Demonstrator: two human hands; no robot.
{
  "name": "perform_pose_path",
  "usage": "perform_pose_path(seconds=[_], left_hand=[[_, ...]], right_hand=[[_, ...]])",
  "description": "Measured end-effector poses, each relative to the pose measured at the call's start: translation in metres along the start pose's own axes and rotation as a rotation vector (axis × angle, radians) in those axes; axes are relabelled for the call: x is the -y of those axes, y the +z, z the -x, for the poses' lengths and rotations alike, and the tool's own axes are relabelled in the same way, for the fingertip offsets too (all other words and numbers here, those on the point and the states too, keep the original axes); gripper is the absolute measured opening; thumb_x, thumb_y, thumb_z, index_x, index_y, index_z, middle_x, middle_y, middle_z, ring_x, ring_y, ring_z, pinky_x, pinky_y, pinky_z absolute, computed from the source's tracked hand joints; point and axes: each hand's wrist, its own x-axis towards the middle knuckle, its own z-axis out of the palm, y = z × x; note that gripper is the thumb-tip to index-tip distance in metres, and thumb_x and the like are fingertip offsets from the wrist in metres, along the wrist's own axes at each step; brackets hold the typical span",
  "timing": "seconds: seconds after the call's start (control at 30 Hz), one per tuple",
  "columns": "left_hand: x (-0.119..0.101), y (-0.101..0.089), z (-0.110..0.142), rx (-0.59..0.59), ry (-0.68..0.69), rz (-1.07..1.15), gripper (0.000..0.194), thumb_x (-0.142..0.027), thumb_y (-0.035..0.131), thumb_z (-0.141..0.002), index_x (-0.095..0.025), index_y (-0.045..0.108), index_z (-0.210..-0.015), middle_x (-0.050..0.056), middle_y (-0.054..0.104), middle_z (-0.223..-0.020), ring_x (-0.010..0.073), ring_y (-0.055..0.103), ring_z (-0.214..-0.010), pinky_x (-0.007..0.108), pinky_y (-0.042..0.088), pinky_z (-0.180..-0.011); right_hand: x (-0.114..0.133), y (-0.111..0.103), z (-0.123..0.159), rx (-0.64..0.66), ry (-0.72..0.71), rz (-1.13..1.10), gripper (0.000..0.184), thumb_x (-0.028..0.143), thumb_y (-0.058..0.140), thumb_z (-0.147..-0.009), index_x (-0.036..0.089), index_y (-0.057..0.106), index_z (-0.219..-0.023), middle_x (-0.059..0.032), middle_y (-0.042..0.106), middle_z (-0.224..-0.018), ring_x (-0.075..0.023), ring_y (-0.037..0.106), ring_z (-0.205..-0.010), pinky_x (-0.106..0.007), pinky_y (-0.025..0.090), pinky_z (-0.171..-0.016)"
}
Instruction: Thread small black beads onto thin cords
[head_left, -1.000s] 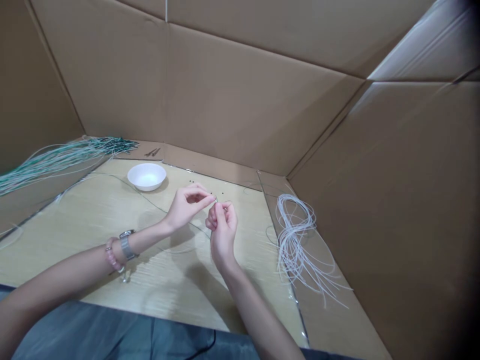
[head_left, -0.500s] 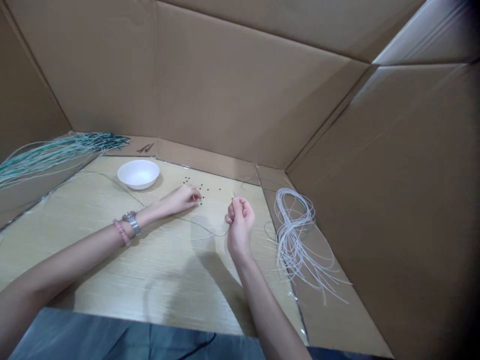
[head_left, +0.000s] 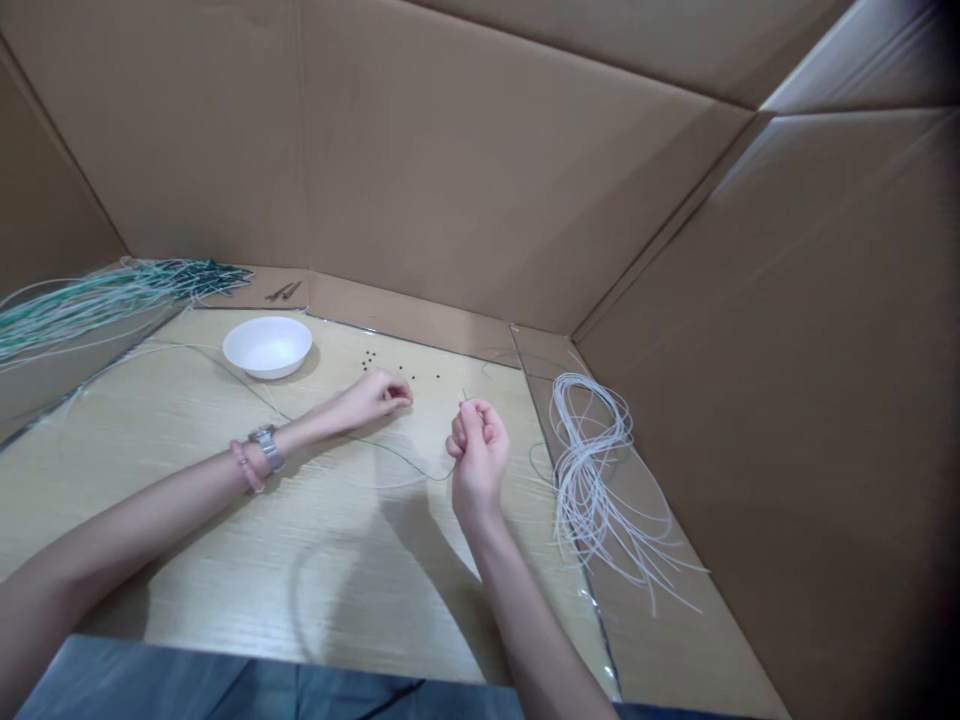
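Note:
My right hand (head_left: 478, 450) is closed in a pinch around a thin cord (head_left: 397, 455), whose tip pokes up past the thumb and forefinger. From that hand the greenish cord runs left across the table, passing beneath my left wrist. Resting low over the tabletop, my left hand (head_left: 381, 395) has its fingertips drawn together beside several tiny dark beads (head_left: 401, 367); whatever they pinch is hidden. More little dark beads (head_left: 367, 362) lie scattered just beyond the knuckles.
A white bowl (head_left: 268, 347) stands at the back left. Beyond it are small metal tools (head_left: 283, 291) and a bundle of green and white cords (head_left: 150, 290). Coiled white cords (head_left: 592, 460) lie along the right side. Cardboard walls (head_left: 487, 180) enclose the table (head_left: 247, 560).
My left hand has shifted slightly right, and its fingers now cover the spot where two beads showed near the fingertips. My right hand keeps its pinch, almost in place.

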Motion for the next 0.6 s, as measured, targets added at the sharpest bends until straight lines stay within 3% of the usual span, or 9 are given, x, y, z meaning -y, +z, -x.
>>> perform_pose_path(seconds=[0.1, 0.17, 0.27, 0.33, 0.47, 0.6], left_hand=[[-0.034, -0.007, 0.009, -0.049, -0.031, 0.203, 0.024, -0.033, 0.053, -0.085, -0.012, 0.063, -0.092, 0.007, 0.067, -0.086, 0.0135, 0.061, -0.076, 0.025, 0.049, -0.07], [-0.062, -0.013, 0.02, -0.056, -0.059, 0.422, 0.02, -0.03, 0.052, -0.086, -0.014, 0.062, -0.095, 0.005, 0.066, -0.088, 0.0092, 0.061, -0.075, 0.021, 0.05, -0.072], [-0.097, -0.018, 0.039, 0.059, -0.207, 1.117, 0.01, -0.018, 0.068, -0.077, -0.016, 0.067, -0.086, -0.001, 0.065, -0.078, 0.0038, 0.061, -0.071, 0.013, 0.049, -0.071], [-0.112, -0.019, 0.049, 0.147, -0.246, 1.345, 0.011, -0.015, 0.072, -0.073, -0.015, 0.069, -0.083, -0.002, 0.064, -0.073, 0.0026, 0.061, -0.068, 0.01, 0.049, -0.068], [-0.121, -0.017, 0.059, 0.206, -0.262, 1.436, 0.012, -0.015, 0.075, -0.071, -0.013, 0.071, -0.083, -0.001, 0.066, -0.071, 0.0027, 0.062, -0.068, 0.008, 0.05, -0.069], [-0.122, -0.017, 0.061, 0.209, -0.255, 1.357, 0.012, -0.017, 0.077, -0.07, -0.016, 0.071, -0.081, -0.002, 0.066, -0.072, 0.0033, 0.062, -0.07, 0.009, 0.049, -0.069]], right_hand=[[0.003, -0.001, -0.001, -0.012, -0.003, -0.009, 0.028, 0.039, 0.065, -0.073, 0.019, 0.045, -0.073, 0.0099, 0.027, -0.055, -0.0044, 0.019, -0.046, -0.017, 0.014, -0.04], [0.004, -0.001, -0.001, -0.016, -0.003, -0.015, 0.028, 0.039, 0.065, -0.073, 0.02, 0.045, -0.073, 0.0098, 0.027, -0.055, -0.0046, 0.019, -0.046, -0.017, 0.014, -0.04], [0.005, 0.0, 0.0, -0.013, 0.0, -0.02, 0.028, 0.039, 0.065, -0.073, 0.02, 0.044, -0.072, 0.0098, 0.026, -0.054, -0.0048, 0.018, -0.047, -0.017, 0.014, -0.04], [0.005, 0.0, 0.001, -0.007, 0.003, -0.021, 0.028, 0.039, 0.065, -0.074, 0.02, 0.044, -0.071, 0.0097, 0.026, -0.054, -0.0049, 0.018, -0.047, -0.018, 0.014, -0.04], [0.005, 0.0, 0.002, 0.007, 0.007, -0.023, 0.027, 0.039, 0.064, -0.075, 0.02, 0.045, -0.073, 0.0096, 0.026, -0.054, -0.0051, 0.018, -0.047, -0.018, 0.014, -0.041], [0.005, 0.0, 0.003, 0.019, 0.005, -0.03, 0.026, 0.038, 0.063, -0.076, 0.02, 0.045, -0.074, 0.0097, 0.027, -0.054, -0.0052, 0.018, -0.047, -0.018, 0.015, -0.041]])
